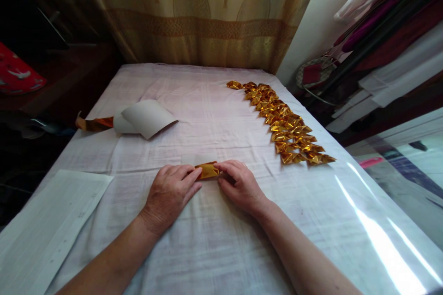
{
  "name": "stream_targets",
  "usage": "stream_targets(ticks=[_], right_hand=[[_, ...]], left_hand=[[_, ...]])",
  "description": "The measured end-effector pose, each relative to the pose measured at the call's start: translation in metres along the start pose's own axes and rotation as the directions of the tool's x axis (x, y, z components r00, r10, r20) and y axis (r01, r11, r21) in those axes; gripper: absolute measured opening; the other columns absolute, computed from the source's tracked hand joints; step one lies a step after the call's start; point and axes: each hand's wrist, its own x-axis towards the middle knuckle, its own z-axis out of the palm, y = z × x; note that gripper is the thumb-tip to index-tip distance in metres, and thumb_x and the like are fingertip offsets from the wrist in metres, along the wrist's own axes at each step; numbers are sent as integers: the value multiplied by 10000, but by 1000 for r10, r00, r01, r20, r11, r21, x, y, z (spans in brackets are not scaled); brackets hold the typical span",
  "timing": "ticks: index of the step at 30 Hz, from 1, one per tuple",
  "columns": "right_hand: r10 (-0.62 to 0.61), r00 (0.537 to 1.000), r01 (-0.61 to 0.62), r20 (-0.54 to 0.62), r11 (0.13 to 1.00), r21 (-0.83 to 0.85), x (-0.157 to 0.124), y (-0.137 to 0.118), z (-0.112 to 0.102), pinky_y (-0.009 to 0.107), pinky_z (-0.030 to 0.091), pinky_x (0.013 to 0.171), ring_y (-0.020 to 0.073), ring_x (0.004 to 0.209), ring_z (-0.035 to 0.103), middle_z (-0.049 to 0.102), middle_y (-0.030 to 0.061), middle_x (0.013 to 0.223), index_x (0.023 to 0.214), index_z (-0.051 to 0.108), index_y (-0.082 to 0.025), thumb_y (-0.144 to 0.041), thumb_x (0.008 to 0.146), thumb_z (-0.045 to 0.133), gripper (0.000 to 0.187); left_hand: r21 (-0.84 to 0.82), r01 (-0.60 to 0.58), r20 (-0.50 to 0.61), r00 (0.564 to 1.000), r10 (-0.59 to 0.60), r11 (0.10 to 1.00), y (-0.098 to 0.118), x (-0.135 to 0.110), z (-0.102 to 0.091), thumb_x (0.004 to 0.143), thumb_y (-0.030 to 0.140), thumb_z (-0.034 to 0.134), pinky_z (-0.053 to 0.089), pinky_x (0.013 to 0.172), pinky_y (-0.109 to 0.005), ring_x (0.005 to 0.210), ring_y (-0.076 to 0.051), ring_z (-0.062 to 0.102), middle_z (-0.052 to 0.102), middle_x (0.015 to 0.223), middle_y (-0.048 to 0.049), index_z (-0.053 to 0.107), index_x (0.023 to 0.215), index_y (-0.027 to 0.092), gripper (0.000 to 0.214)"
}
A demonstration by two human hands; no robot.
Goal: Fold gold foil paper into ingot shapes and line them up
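A small folded piece of gold foil paper (208, 171) lies on the white-clothed table (207, 115), between my two hands. My left hand (176, 189) pinches its left end between thumb and fingers. At its right end my right hand (238, 184) closes thumb and fingers on the foil. Just behind it a pale flat slip (194, 159) rests on the cloth. To the right, folded gold foil ingots (284, 122) stand in slanting rows. A curled sheet of white card (148, 117) sits at the left, with a strip of gold foil (95, 124) sticking out of it.
A large white sheet (58, 226) lies at the table's left front. A gold curtain (204, 14) hangs beyond the far edge. Clothes (391, 69) hang at the right, and a red patterned object (19, 71) stands on a dark surface at the left.
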Motion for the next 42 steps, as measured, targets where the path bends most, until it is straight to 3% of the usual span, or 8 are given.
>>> stream_targets(ticks=[6,12,17,21,26,36,42], right_hand=[[-98,995,99,17,981,-169,2,1,4,343,473,794,200,888,627,691,64,949,1076,692,-240,-103,881,550,278],[-166,985,169,43,903,-396,3,-1,-2,388,431,924,237,1171,551,634,53,1283,963,740,-320,-242,900,664,125],[-235,958,276,164,912,-305,4,-8,-7,384,393,943,209,1117,595,732,12,1126,1003,723,-290,-218,960,586,161],[-204,962,238,182,953,-188,4,-8,-7,359,400,860,176,948,642,754,12,1019,997,710,-253,-232,974,567,146],[-130,980,151,149,979,-134,4,-3,-5,354,401,845,173,904,629,734,30,984,959,705,-237,-215,948,590,117],[13,997,6,74,970,-244,8,-5,5,362,389,771,202,849,586,686,40,885,822,658,-220,-303,935,615,146],[70,997,-66,10,972,-226,10,-7,9,356,383,768,202,843,586,673,35,844,764,640,-224,-331,922,639,192]], left_hand=[[26,-30,-28,999,30,999,-2,3,-1,977,252,518,438,799,-383,846,-191,649,742,991,-23,687,1061,223,190],[67,-50,-45,998,53,996,-5,-1,0,979,237,498,442,894,-425,882,-209,668,752,1015,-32,702,1049,243,215],[26,-98,-17,995,99,995,-6,-8,3,985,179,446,405,1010,-481,1056,-241,658,734,1150,-48,687,1136,217,287],[-33,-96,11,995,96,995,-6,-10,3,989,177,424,401,1034,-485,1107,-245,642,726,1179,-55,680,1169,204,314],[-64,-64,34,997,66,996,0,-9,-1,975,252,475,396,1047,-507,1127,-266,627,715,1182,-72,683,1188,226,298],[-57,-54,59,997,58,997,5,-8,-4,966,266,495,388,1054,-504,1150,-278,610,699,1205,-69,649,1260,244,333],[-44,-61,75,995,64,997,6,-9,-4,969,266,489,380,1045,-503,1150,-284,608,697,1215,-62,652,1251,252,325]])
